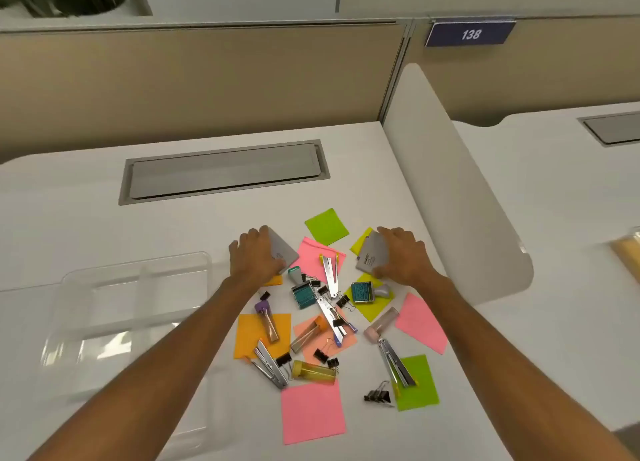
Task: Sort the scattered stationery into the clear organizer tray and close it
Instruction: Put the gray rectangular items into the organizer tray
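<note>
Left hand (258,256) is down on the left grey box (284,249), fingers curled over its far edge; the thumb is hidden, but it reads as a grip. Right hand (403,256) mirrors it on the right grey box (372,254), fingers over the top edge and thumb pressing the near corner, clamped on. Both boxes sit at the far side of the pile, around the middle of the tabletop (173,225).

These look like small, stiff, light packs with smooth faces. A pinch across the short edges should hold, though flat on the surface they may need a tilt to get fingers under.

Outward from the hands lies the rest of the scatter. The sticky notes (311,414) are thin and floppy, best slid or peeled up by a corner. The binder clips (377,395) are small and hard, easy to take by their wire handles. The stamps (302,296) are chunky, the staplers (396,365) are metal and probably the heaviest, and the tubes (313,370) may roll.

The clear tray (138,265) waits toward the left edge of the tabletop, just beyond the left forearm, with nothing visibly in it. It is see-through, so its dividers and lid are hard to make out.
</note>
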The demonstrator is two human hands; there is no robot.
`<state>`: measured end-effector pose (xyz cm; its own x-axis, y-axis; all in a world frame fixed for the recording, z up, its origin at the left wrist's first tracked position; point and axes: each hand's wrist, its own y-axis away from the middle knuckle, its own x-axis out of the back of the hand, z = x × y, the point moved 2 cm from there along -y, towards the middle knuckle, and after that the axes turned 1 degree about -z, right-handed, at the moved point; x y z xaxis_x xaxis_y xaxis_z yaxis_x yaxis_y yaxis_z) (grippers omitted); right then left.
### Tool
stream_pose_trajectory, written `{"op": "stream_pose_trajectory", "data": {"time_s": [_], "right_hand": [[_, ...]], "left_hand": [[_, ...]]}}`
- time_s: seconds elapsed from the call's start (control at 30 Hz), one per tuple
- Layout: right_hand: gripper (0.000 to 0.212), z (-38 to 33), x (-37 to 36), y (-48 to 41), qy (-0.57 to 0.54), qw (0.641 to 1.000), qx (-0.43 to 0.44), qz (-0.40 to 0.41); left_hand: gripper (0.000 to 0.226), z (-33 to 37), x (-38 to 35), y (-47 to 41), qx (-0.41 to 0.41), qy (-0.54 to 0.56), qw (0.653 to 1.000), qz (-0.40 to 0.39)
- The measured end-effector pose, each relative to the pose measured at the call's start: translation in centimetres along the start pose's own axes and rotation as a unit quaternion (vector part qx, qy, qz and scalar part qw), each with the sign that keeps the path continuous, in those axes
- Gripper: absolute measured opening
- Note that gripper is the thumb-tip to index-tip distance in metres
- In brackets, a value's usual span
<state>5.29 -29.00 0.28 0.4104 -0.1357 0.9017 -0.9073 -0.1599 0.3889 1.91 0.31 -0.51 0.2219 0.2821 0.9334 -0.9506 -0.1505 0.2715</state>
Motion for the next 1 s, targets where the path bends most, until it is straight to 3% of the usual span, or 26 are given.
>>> {"op": "stream_pose_trajectory", "data": {"time_s": [0.13, 0.27, 0.43, 0.53, 0.6, 0.87, 1.0], "right_hand": [[0.100, -0.2, 0.1, -0.3, 0.026, 1.000, -0.001, 0.002], [0.097, -0.1, 0.2, -0.7, 0.048, 0.998, 0.008, 0.027], [0.056, 0.6, 0.6, -1.0, -0.098, 0.994, -0.010, 0.040], [0.026, 1.2, 1.0, -0.6, -0.239, 0.970, -0.027, 0.044], [0.019, 1.4, 1.3, -0.3, -0.281, 0.957, -0.028, 0.066], [0.017, -0.7, 3.3, 1.3, -0.405, 0.905, 0.003, 0.131], [0.028, -3.7, 3.6, 2.2, -0.458, 0.882, 0.054, 0.099]], "left_hand": [[0.085, 0.0, 0.6, 0.0, 0.010, 0.006, 1.000, 0.010], [0.083, 0.1, 0.9, 0.2, 0.001, 0.035, 0.999, 0.038], [0.061, 0.2, 1.6, 0.8, 0.023, 0.191, 0.980, 0.057], [0.044, -0.1, 2.6, 1.2, 0.064, 0.279, 0.955, 0.079], [0.037, -0.4, 3.2, 1.6, 0.090, 0.328, 0.937, 0.083], [0.035, -2.0, 5.7, 4.7, 0.150, 0.426, 0.878, 0.159], [0.045, -3.5, 6.3, 6.7, 0.170, 0.481, 0.844, 0.167]]}}
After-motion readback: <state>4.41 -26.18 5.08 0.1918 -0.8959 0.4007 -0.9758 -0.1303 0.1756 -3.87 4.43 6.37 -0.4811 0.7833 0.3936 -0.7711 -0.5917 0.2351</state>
